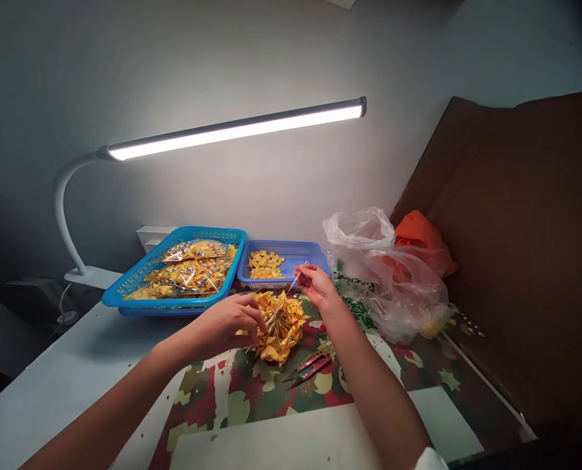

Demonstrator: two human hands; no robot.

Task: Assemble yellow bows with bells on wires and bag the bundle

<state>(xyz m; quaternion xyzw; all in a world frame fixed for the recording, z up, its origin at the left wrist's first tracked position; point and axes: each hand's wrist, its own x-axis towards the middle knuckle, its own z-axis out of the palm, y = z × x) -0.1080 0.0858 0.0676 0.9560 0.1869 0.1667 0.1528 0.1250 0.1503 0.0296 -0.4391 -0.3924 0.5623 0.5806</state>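
My left hand (pixel 236 323) is curled at the left side of a round bunch of yellow artificial flowers (pixel 283 346), its fingertips partly hidden against it. Thin golden stems fan out from the bunch's middle. Above the bunch, my right hand (pixel 316 287) is closed in a pinch on a thin white strip (pixel 294 282), which slants down toward the stems. I cannot make out whether the strip is string or a tie. On the patterned cloth, just below the bunch, lies a pair of red-handled thread snips (pixel 310 370).
A blue basket (pixel 119 297) at left holds bagged yellow pieces. Behind the bunch, a smaller blue-purple basket (pixel 310 251) holds loose ones. Plastic bags (pixel 398 294) and a cardboard panel (pixel 516 248) stand at right. A lit lamp (pixel 236 134) stretches overhead.
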